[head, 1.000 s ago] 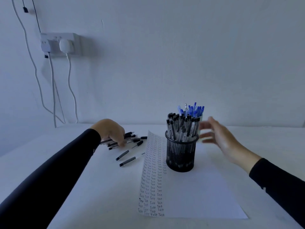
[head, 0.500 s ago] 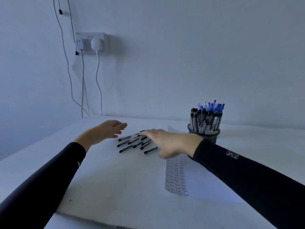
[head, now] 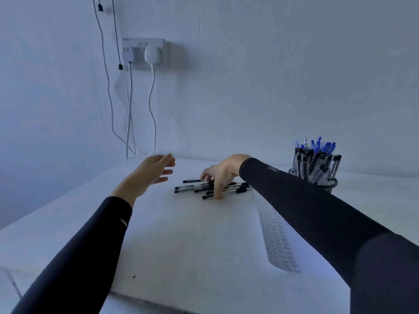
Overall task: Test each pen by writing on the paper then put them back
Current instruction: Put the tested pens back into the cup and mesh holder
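Observation:
Several black-capped pens [head: 192,188] lie in a loose pile on the white table [head: 181,245], near the far middle. My right hand [head: 221,175] reaches across from the right and rests on this pile, its fingers curled down around the pens. My left hand [head: 154,172] hovers just left of the pile, fingers apart, holding nothing. A black mesh pen cup [head: 328,185] full of black and blue pens stands at the far right. The paper [head: 275,236], covered with rows of the written word "Test", lies under my right forearm.
A wall socket [head: 145,53] with two plugs sits high on the back wall. White and black cables [head: 129,109] hang from it down to the table's back left corner. The table's front edge runs across the lower left.
My right hand crossed from beside the pen cup over to the pile and settled on the pens. My left hand lifted off the pile and opened to its left. The view turned left.

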Available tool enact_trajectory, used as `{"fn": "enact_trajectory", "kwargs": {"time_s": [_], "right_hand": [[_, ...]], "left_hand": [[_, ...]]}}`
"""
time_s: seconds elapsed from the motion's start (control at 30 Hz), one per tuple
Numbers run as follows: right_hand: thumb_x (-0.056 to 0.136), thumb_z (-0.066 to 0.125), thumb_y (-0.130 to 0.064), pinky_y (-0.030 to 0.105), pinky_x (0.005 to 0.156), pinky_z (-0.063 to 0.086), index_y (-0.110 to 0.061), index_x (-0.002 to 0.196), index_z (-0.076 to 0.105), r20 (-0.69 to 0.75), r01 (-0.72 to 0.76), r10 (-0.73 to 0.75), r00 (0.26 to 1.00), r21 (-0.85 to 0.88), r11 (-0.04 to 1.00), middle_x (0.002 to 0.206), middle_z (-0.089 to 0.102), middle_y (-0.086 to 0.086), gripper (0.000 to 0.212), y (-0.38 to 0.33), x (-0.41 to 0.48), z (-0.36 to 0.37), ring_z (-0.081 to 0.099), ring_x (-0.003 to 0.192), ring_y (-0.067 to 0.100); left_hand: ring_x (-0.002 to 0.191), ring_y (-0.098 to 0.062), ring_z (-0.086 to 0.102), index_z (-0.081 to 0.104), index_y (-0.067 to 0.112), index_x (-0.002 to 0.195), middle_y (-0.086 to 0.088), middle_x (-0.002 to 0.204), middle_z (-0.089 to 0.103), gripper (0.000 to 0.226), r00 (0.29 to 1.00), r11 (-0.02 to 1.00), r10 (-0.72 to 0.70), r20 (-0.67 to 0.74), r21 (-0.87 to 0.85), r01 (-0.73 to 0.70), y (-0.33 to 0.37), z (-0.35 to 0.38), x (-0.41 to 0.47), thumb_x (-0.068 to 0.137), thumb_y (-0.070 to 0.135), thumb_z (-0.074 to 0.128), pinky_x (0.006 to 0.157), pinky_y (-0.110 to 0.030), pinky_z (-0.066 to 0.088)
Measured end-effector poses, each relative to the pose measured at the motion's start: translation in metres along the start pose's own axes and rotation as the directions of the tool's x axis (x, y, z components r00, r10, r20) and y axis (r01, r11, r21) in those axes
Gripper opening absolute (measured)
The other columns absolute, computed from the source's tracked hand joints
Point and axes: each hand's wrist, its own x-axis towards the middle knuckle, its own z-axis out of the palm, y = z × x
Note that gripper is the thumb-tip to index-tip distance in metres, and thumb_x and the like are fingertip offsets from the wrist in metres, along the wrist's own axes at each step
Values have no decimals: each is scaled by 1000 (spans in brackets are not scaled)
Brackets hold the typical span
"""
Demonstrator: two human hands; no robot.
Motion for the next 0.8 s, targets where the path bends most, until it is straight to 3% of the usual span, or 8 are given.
{"fn": "enact_trajectory", "kwargs": {"time_s": [0.1,0.23,0.33,0.4,0.47,0.57,0.7,0.8], "right_hand": [[81,69,-29,31,77,43,-9,139,48,10,-14,15,1000,-50,999,107,56,1,65,-2,-1,-1,53,97,22],[84,67,-41,35,81,43,-8,129,54,-4,-31,31,1000,-28,999,118,62,11,57,-1,2,6,54,94,24],[80,70,-43,34,72,40,-18,89,54,-30,-15,14,999,-14,1000,86,58,0,30,5,7,10,50,78,20],[79,69,-44,34,70,41,-20,84,50,-62,-11,9,998,-25,1000,82,56,-3,30,6,9,14,50,74,20],[80,67,-47,34,69,41,-19,89,50,-100,-7,2,995,-50,999,87,57,-2,34,8,9,18,51,76,21],[83,63,-45,33,65,39,-17,91,48,-178,2,-8,984,-34,999,90,53,-1,32,12,8,27,50,75,20],[88,61,-35,33,64,40,-17,88,47,-390,125,-18,921,250,960,90,54,2,23,16,7,35,53,74,22],[91,60,-28,38,62,52,-11,102,50,-622,371,48,782,525,766,89,56,5,22,14,-10,20,56,70,21]], "left_hand": [[105,-15,64,63,14,115,3,113,67,35,999,1000,6,33,2,-6,1,5,-1,100,40,46,92,-33,52],[104,-15,65,64,14,113,3,111,68,38,996,1000,-8,94,27,6,2,11,-3,100,44,45,94,-36,53],[105,-16,65,63,14,115,1,111,68,38,995,1000,-14,98,5,13,2,10,-2,100,44,45,95,-37,52],[104,-17,64,61,12,115,0,112,67,36,997,1000,2,73,23,-4,1,11,-2,101,41,45,95,-36,51],[104,-18,62,62,10,115,-1,114,66,33,994,959,111,6,263,-109,-8,9,1,101,36,46,93,-32,47],[107,-22,60,63,9,118,-5,114,65,28,968,771,248,43,596,-224,-24,6,4,98,26,52,90,-26,42],[108,-21,59,64,12,119,-2,115,65,27,955,665,254,150,690,-285,-30,8,2,97,24,54,91,-24,40],[107,-19,60,66,14,117,0,114,66,24,944,658,270,189,680,-324,-26,15,-1,97,22,55,91,-22,41]]}}
